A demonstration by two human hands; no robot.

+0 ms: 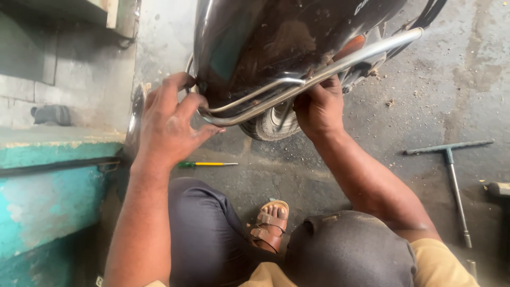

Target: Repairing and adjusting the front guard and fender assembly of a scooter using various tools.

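Observation:
A dark scooter body [265, 42] fills the top middle, with a chrome guard rail [319, 74] running along its lower edge and a tyre [271, 125] below it. My left hand [167, 119] rests with spread fingers against the rail's left bend and the body's edge. Under the rail, to the right of the tyre, my right hand [319, 109] reaches up with its fingers curled behind the tube; whether it grips the rail is unclear.
A yellow screwdriver with a green handle [208, 164] lies on the concrete floor. A T-handle wrench [454, 175] lies at the right. A turquoise step [48, 175] stands on the left. My knees and a sandalled foot [271, 223] are below.

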